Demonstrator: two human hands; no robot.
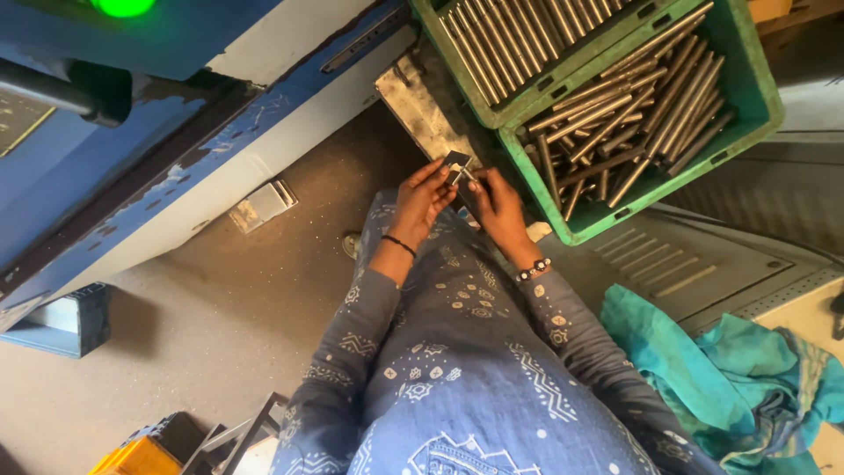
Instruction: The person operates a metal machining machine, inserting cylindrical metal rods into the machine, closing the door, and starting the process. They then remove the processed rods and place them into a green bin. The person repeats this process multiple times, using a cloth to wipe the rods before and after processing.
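A large blue and white machine (176, 132) fills the left side of the view, its sloping body running down to a dusty concrete floor (229, 308). To the right sit two green plastic crates (756, 88), one set partly over the other, both loaded with long grey metal rods (651, 97); the nearer crate stands just beside the person's right hand, close enough, it seems, for rods to be reached without leaning. A crumpled teal cloth (730, 369) lies on a ribbed metal platform (686, 264) at the lower right. The person, in a blue patterned garment with long sleeves, holds both hands together in front of the body, near the crate's edge. The left hand (420, 200) and the right hand (498, 204) meet around a small dark flat piece (457, 165), fingers of each closed on it from opposite sides, so it is steadied between them at a height the eyes can check. Something thin and pale pokes out beside it, too small to identify.
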